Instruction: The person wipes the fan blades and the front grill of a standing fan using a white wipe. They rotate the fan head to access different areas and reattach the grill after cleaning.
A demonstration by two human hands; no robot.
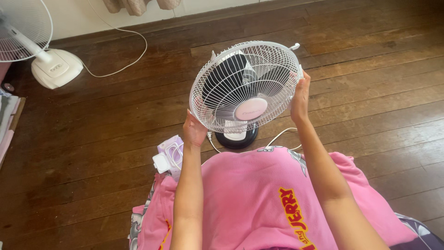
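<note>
A wooden floor (pixel 92 139) lies under everything. The small table fan (pixel 245 88) stands upright on its black base (pixel 237 139), gripped between 2 hands: left hand (pixel 194 130) curled on the grille's lower-left rim, right hand (pixel 300 98) flat against its right rim. A white plug adapter (pixel 163 163) lies just below the left fingers.

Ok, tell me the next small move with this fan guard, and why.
Probably ease the front grille straight toward you, evenly on both sides. The left hand grips the lower left rim and the right hand the right rim, so both edges are already held. The small fan's black base stands on the wooden floor, so an uneven pull may tip it.
</note>
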